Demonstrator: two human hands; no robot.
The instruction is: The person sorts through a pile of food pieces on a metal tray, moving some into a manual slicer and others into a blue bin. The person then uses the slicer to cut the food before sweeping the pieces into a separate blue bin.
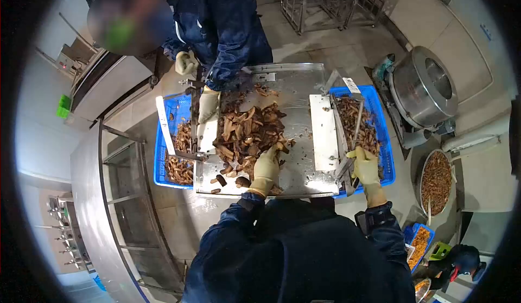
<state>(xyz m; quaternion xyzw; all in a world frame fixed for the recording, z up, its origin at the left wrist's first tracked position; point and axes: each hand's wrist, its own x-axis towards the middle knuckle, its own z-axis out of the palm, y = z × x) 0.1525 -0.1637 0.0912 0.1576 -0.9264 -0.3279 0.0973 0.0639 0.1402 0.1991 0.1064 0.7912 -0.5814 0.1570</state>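
Many brown pieces (249, 126) lie on the metal desk (298, 105), left hand (266, 171) touching them; right hand (366, 168) meets the right metal frame (344, 168); I cannot tell either grip.

Glossy metal table (297, 99), plastic baskets (386, 140), rough mushrooms (249, 126), gloves (266, 171) possibly rubber

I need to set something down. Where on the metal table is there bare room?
The metal table is mostly bare between the brown pile and the right white board, apart from crumbs. The left is crowded: pile, wearer's left hand at its near edge, co-worker's gloved hand by the left white board.
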